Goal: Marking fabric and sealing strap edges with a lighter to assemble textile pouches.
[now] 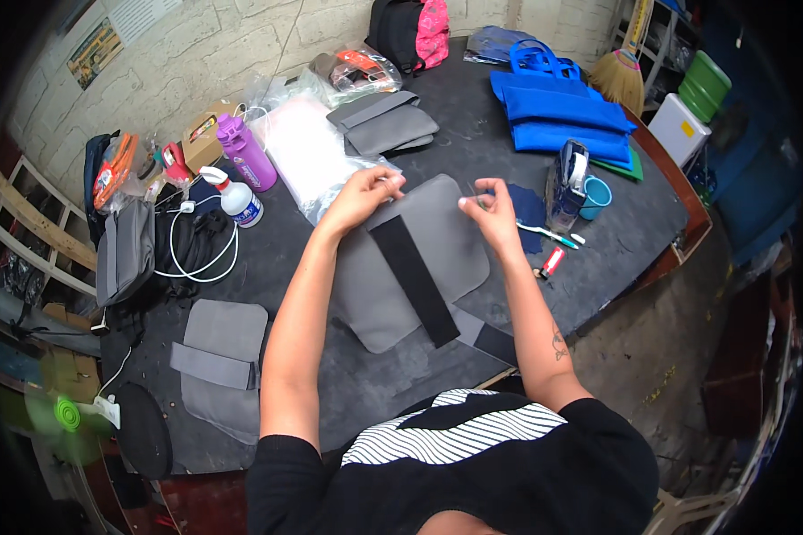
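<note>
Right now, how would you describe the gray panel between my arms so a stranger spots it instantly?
On the dark table, find the person's left hand and right hand. The gray fabric panel lies spread between them, in front of the person. Unlike the folded gray piece to its left, it has a wide black strip slanting across it.

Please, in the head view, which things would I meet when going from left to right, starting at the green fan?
Green fan, white spray bottle, left hand, right hand, tape dispenser, light blue cup, green container.
</note>
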### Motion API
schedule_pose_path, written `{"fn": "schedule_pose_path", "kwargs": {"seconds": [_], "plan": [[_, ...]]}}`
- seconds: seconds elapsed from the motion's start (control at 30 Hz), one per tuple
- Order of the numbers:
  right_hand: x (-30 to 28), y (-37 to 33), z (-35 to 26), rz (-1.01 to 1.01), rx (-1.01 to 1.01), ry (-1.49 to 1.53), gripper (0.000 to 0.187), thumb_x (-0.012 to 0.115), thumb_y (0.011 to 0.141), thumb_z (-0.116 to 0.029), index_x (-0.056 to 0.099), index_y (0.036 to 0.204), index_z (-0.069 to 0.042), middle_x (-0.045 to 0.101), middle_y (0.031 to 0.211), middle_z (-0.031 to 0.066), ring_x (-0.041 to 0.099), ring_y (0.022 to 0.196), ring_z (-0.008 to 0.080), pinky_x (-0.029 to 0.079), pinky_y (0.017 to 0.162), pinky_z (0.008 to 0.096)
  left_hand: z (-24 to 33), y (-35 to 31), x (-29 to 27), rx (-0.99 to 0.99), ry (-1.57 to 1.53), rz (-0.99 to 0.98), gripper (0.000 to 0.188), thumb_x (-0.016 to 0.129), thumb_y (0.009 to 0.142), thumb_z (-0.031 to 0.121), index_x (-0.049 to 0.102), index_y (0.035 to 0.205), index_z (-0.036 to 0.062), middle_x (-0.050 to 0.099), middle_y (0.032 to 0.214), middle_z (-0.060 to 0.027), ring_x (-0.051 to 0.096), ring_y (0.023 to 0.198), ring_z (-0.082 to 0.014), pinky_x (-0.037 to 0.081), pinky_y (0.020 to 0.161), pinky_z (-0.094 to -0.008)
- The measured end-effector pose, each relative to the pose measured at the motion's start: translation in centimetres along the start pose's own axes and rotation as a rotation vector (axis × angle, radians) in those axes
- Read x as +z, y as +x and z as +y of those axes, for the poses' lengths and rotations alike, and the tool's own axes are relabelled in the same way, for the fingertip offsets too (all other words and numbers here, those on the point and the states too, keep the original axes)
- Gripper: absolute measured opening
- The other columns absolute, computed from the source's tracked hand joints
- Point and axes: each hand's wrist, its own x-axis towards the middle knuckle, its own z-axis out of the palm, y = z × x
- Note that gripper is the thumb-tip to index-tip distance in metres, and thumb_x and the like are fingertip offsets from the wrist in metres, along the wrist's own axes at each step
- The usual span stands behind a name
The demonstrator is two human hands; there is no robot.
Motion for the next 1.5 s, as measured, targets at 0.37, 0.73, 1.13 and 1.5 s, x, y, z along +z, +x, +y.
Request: {"fn": "schedule_pose_path", "kwargs": {"seconds": [0.37, 0.73, 1.13, 1.5], "plan": [[0.7, -1.2, 1.1, -0.169, 0.121, 0.203, 0.028, 0.067, 0.076, -0.002, 0.054, 0.101, -0.001, 0.064, 0.075, 0.0044, 0.059, 0.070, 0.0086, 0.047, 0.063, 0.0221, 0.1, 4.3, 2.2, 0.065, 0.286, -0.123, 0.016, 0.067, 0.077, 0.005, 0.061, 0.091, -0.0004, 0.060, 0.077, 0.0004, 0.054, 0.072, -0.0071, 0.044, 0.066, -0.0228], [-4.0, -5.4, 5.5, -0.347, 0.415, 0.293, 0.019, 0.072, 0.077, -0.011, 0.058, 0.088, -0.007, 0.050, 0.063, -0.0068, 0.037, 0.049, 0.0006, 0.025, 0.045, 0.0191, -4.7, 3.9, 1.0, 0.148, 0.287, 0.183, 0.020, 0.062, 0.082, 0.005, 0.061, 0.102, 0.0024, 0.061, 0.084, -0.0012, 0.056, 0.080, -0.0104, 0.043, 0.080, -0.0237], [-2.0, -8.1, 6.6, -0.035, 0.325, -0.267, 0.029, 0.074, 0.070, -0.010, 0.053, 0.089, -0.001, 0.061, 0.072, 0.0081, 0.057, 0.065, 0.0115, 0.046, 0.059, 0.0288, -4.0, -11.6, 8.7, -0.384, 0.498, 0.171, 0.058, 0.063, 0.083, 0.038, 0.046, 0.126, 0.0034, 0.058, 0.056, -0.0069, 0.058, 0.051, -0.0153, 0.046, 0.052, -0.0302], [-1.9, -14.8, 4.9, -0.378, 0.197, -0.421, 0.038, 0.074, 0.070, -0.010, 0.049, 0.097, -0.003, 0.059, 0.070, 0.0070, 0.057, 0.066, 0.0166, 0.044, 0.063, 0.0300, -10.9, -12.1, 11.6, -0.185, -0.117, 0.532, 0.056, 0.065, 0.074, -0.008, 0.050, 0.126, 0.0047, 0.046, 0.077, 0.0015, 0.048, 0.062, -0.0045, 0.043, 0.058, -0.0186]]}}
